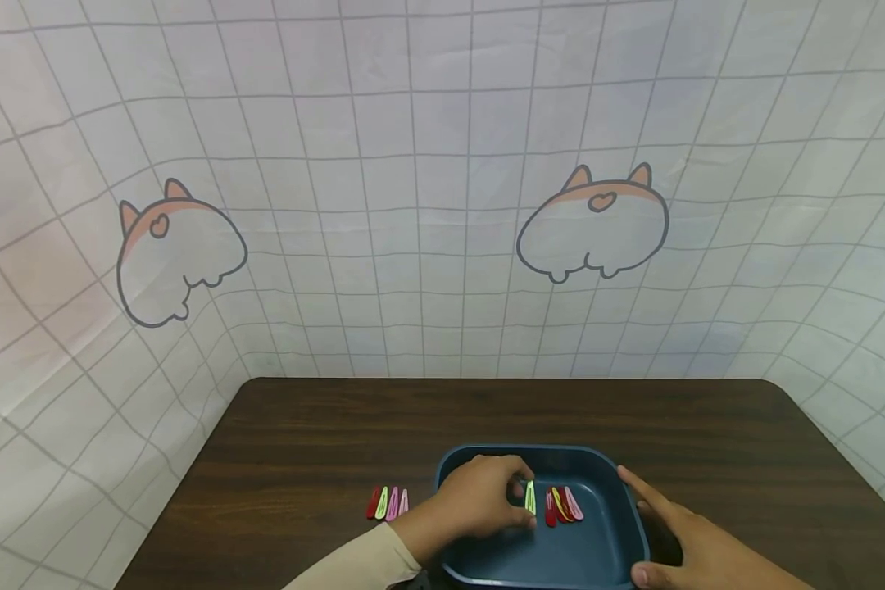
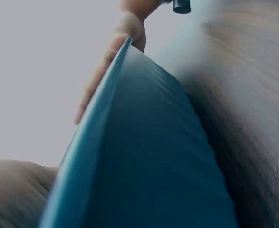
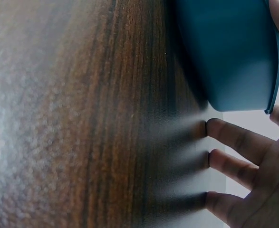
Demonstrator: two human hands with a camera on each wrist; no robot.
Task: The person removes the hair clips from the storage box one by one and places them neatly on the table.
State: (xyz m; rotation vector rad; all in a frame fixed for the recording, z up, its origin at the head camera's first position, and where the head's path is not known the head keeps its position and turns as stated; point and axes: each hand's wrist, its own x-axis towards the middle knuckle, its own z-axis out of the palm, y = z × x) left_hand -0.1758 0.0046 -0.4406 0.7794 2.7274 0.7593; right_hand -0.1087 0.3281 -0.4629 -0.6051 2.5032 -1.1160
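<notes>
My left hand (image 1: 483, 494) reaches over the near left part of the blue tray (image 1: 597, 475). Its thumb and forefinger pinch the ends of a light green snap hair clip (image 1: 530, 498) low inside the tray. Just right of that clip, several red, yellow and pink hair clips (image 1: 574, 504) lie side by side on the tray floor. At the tray's right side is my right hand (image 1: 696, 541), thumb and forefinger touching the rim. Its other fingers (image 3: 232, 168) are spread, tips down at the table. The left wrist view mostly shows the tray's outer wall (image 2: 153, 142).
Left of the tray, several red, green and pink hair clips (image 1: 392, 503) stand in a row on the dark wooden table (image 1: 302, 434). Behind the table hangs a white gridded cloth (image 1: 442, 246) with cartoon drawings.
</notes>
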